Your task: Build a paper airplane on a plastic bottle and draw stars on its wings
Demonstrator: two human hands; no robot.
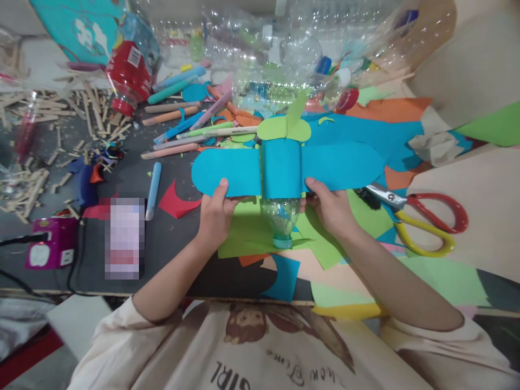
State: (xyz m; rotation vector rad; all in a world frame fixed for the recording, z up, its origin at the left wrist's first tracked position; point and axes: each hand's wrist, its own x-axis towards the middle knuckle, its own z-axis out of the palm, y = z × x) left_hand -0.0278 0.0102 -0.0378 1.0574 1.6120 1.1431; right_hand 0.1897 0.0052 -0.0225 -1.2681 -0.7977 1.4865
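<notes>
A toy airplane (281, 168) made from a plastic bottle wrapped in blue paper is between my hands, above the table. Its clear bottle neck (280, 214) with a teal cap points towards me. Blue rounded wings stick out to both sides, and green tail pieces (298, 114) stand at the far end. My left hand (217, 211) pinches the left wing (227, 165), thumb on top. On the near edge of the right wing (341, 162), my right hand (331, 206) grips close to the body. The fingers under the wings are mostly hidden.
Scissors (426, 216) with red and yellow handles lie at the right over paper scraps. Several markers (179, 114) and wooden sticks (36, 114) are at the left. Clear bottles (276, 54) stand behind. A glue gun (85, 181), a purple power adapter (52, 244) and a phone (124, 238) lie nearer.
</notes>
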